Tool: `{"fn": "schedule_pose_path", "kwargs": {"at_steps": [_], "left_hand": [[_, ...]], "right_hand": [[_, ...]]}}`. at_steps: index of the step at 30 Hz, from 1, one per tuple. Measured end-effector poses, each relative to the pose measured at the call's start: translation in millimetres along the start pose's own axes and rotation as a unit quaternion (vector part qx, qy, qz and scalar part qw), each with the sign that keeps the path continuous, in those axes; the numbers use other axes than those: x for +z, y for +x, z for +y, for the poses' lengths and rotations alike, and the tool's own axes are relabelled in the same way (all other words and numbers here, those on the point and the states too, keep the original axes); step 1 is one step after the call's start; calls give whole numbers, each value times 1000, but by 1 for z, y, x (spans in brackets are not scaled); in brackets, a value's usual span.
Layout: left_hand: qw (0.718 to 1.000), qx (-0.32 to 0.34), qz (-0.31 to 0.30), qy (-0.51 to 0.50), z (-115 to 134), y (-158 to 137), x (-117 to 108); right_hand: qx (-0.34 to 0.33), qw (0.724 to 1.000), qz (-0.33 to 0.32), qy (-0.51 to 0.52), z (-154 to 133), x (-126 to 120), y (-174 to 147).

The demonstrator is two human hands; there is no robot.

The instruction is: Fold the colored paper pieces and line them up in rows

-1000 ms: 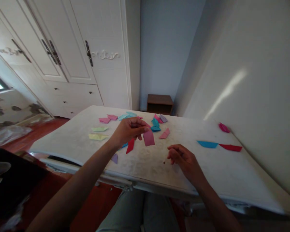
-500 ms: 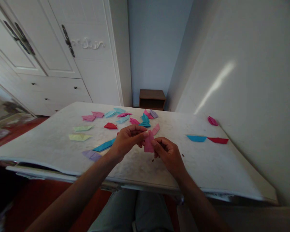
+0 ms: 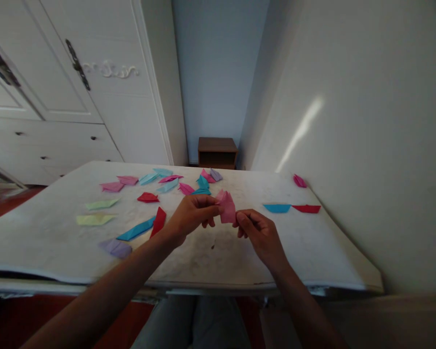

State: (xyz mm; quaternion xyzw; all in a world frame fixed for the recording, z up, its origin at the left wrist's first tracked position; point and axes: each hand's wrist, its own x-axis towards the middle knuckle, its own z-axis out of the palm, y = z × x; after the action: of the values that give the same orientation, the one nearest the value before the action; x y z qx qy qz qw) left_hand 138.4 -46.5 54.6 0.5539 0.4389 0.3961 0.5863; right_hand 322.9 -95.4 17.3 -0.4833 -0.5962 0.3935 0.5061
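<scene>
Both hands meet above the middle of the white counter (image 3: 240, 271), holding one folded pink paper piece (image 3: 227, 209) between them, lifted clear of the surface. The left hand (image 3: 192, 216) pinches the piece's left edge between thumb and fingers; the right hand (image 3: 257, 232) is closed on its lower right corner with curled fingertips.

Under and in front of the hands the counter is bare right up to its near edge. Just left of the left hand lie a red folded strip (image 3: 158, 221) and a blue folded strip (image 3: 136, 229), touching at one end, with a purple piece (image 3: 115, 247) closer to the near edge. Farther left lie two pale yellow-green pieces (image 3: 94, 219). A loose cluster of pink, blue and purple pieces (image 3: 181, 182) lies toward the far edge. To the right, well apart from the hands, a blue piece (image 3: 276, 208) and a red piece (image 3: 306, 209) lie end to end near the wall, and a pink piece (image 3: 299, 181) lies right against it.
</scene>
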Motion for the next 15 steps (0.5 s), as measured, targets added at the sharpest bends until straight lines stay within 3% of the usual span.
{"fn": "schedule_pose_path", "kwargs": {"at_steps": [3, 6, 9, 12, 15], "left_hand": [[999, -3, -11, -44, 13, 30, 17], [997, 0, -39, -68, 24, 75, 49], [999, -25, -17, 40, 28, 124, 94], [993, -54, -34, 99, 22, 168, 137], [978, -90, -62, 176, 11, 204, 165]], "right_hand": [[31, 999, -19, -26, 14, -27, -9], [52, 998, -4, -36, 25, -48, -21], [60, 998, 9, -33, 26, -56, -29], [54, 997, -3, -52, 22, -55, -30], [46, 997, -18, -60, 20, -54, -29]]}}
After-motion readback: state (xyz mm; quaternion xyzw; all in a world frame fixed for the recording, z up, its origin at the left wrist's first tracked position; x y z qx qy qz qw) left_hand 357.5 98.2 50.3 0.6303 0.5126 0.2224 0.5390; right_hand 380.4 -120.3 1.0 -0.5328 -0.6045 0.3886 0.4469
